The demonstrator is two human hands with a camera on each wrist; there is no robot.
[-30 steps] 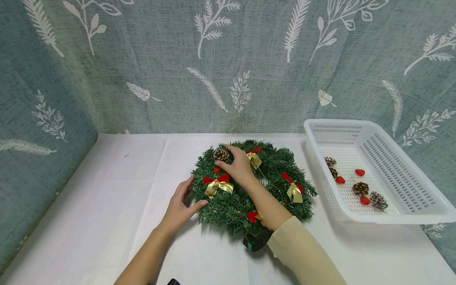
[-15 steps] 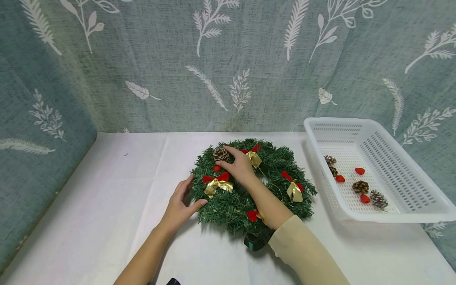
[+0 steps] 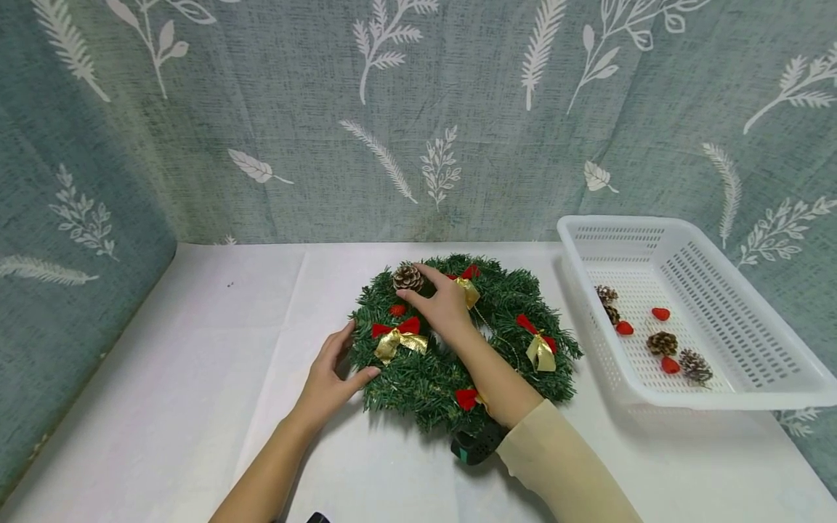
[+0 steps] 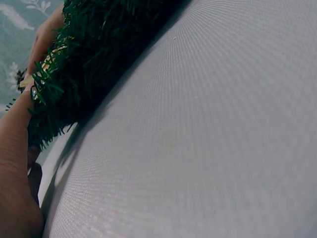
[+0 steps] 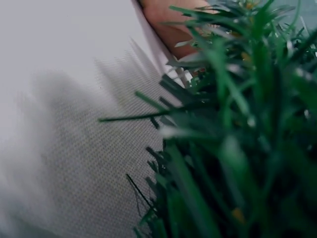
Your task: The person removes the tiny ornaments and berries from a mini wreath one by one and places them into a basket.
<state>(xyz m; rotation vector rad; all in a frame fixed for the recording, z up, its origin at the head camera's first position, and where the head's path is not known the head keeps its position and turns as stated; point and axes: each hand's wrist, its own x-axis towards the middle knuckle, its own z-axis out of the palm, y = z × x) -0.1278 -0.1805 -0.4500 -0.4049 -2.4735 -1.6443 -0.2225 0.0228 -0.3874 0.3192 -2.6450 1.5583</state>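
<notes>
A green wreath (image 3: pixel 418 388) with red and gold bows lies on the white table. My right hand (image 3: pixel 445 301) reaches across it and holds a pine cone (image 3: pixel 407 277) between thumb and fingers at the wreath's far left. A small red ornament (image 3: pixel 397 310) sits just below the cone, above a red-and-gold bow (image 3: pixel 400 337). My left hand (image 3: pixel 330 381) grips the wreath's left edge, its thumb over the top and its fingers along the outer side. In the left wrist view, the left hand (image 4: pixel 15 153) meets the dark green needles (image 4: pixel 99 54). Wreath needles (image 5: pixel 237 148) fill much of the right wrist view.
A white plastic basket (image 3: pixel 771 398) stands to the right, with several pine cones (image 3: pixel 662 343) and red ornaments (image 3: pixel 660 314) in it. Behind the table (image 3: pixel 163 407) hangs a patterned green curtain (image 3: pixel 294 87). A black wrist device (image 3: pixel 477 444) sits under the right forearm.
The pine cone and my right hand's fingers have shifted very slightly, the cone a little away from me. My left hand keeps its place on the wreath.
</notes>
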